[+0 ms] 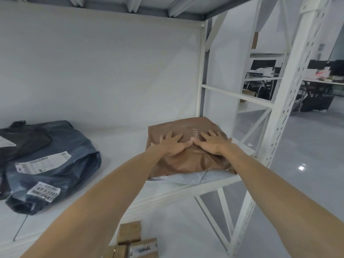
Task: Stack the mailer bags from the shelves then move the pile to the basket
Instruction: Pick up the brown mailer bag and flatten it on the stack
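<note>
A brown mailer bag (188, 161) lies on top of a pale grey mailer bag (189, 178) at the right end of the white shelf (119, 144). My left hand (172, 145) and my right hand (214, 144) both rest flat on the brown bag, fingers spread, thumbs nearly touching. A dark blue-grey mailer bag (55, 164) with white labels lies at the left of the same shelf, partly on a black bag (22, 141). No basket is in view.
White perforated shelf uprights (290, 101) and diagonal braces stand at the right. Several small cardboard boxes (134, 241) sit on the level below. Desks and dark chairs (270, 79) are far off at the right across a shiny floor.
</note>
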